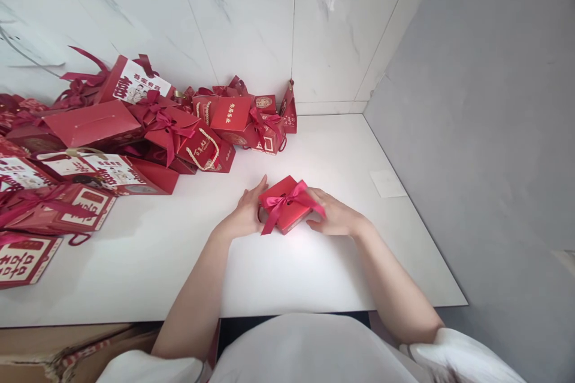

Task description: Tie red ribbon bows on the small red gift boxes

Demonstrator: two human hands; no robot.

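Box (296,210) sits mid-bench, btwn the hands, red w/ a pink bow (299,190) on top. Bow covers most of the lid, so any print there is hidden; R ribbon end is blurred. Underside of box n/v, so can't tell if it's flat on the bench (287,278) or slightly raised. A dark loop at its L side is partly lost behind ribbon & fingers, hard to make out.

L hand (245,212) lies along box's L side, one finger pointing up & away past the far L edge, thumb side partly hidden by box/ribbon. R hand (335,215) comes in from the R, fingers forward behind the ribbon end, thumb nearer, by the near R edge. Both half-curled around box, fingertips partly covered; can't tell if either grips or just touches. Forearms slant inward, elbows wide, wrists bent toward box. White sleeves (150,368) cut off at bottom.

Pile (171,134) of similar red boxes, w/ bows & cord handles, runs off L edge; many overlap, so can't count, & most of the print is too small to read. Carton (58,341) below bench, bottom L, also cut off. Pale slip (389,184) on R, any marking illegible.
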